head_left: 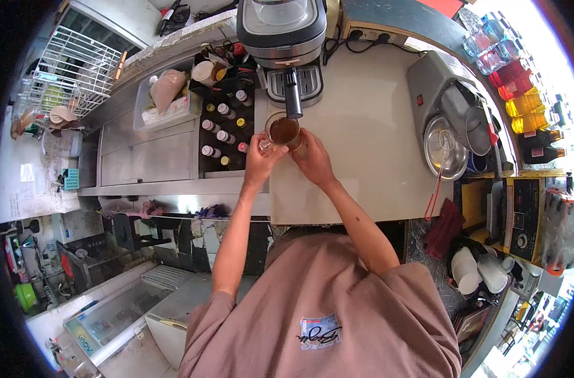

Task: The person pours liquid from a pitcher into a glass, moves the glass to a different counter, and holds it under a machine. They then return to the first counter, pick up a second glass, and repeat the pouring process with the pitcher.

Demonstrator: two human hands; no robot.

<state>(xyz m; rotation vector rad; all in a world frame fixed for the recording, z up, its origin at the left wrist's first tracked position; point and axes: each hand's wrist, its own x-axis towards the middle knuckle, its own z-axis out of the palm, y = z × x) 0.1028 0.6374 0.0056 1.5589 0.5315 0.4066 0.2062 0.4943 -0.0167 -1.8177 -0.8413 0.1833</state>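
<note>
A clear glass cup with dark brown contents is held between both hands, just in front of the espresso machine. My left hand has its fingers around the cup's handle side. On the cup's other side, my right hand is closed against the glass. The black handle of the portafilter points toward me from the machine, right above the cup's rim in the view. Beneath the machine's front lies a metal drip tray.
Several capped bottles stand left of the cup, beside a plastic bin. A metal bowl and a grey appliance sit at the counter's right. A red-handled tool overhangs the front edge.
</note>
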